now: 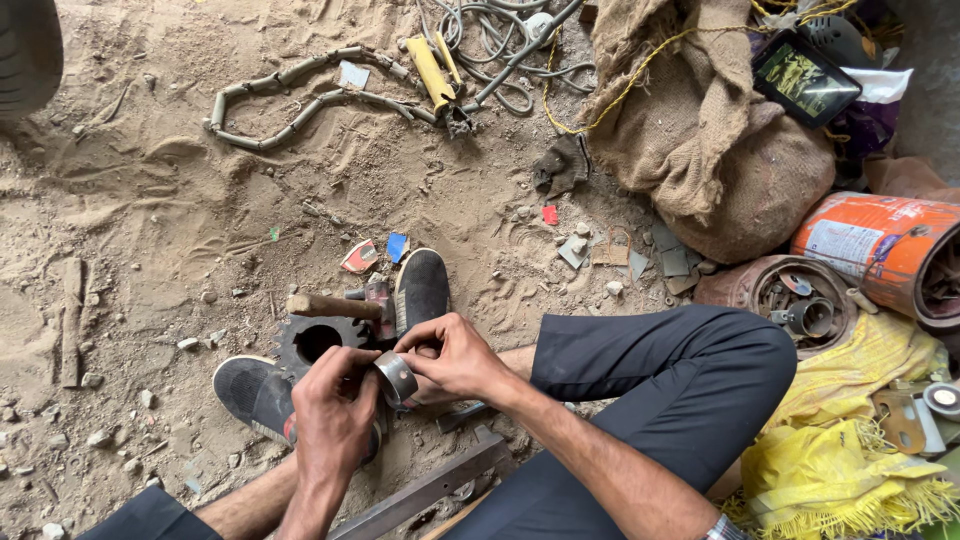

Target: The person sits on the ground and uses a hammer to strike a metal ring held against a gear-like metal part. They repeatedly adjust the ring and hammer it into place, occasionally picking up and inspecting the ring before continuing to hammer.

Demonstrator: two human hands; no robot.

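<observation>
Gripping a short metal ring (397, 378) between both hands: left hand (335, 410) fingers closing on its 9 o'clock side, right hand (455, 355) pinching from 2 o'clock. Lying just beyond, at 11 o'clock, a toothed gear (315, 340) and hammer (335, 305) between dark shoes (422, 288) on sandy floor (180, 200).

Head camera looks steeply down, close over the sandy ground (170, 200).

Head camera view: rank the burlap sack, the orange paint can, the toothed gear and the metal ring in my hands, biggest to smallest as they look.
1. burlap sack
2. orange paint can, partly cut off by the frame edge
3. toothed gear, partly hidden
4. metal ring, held by left hand and right hand
</observation>
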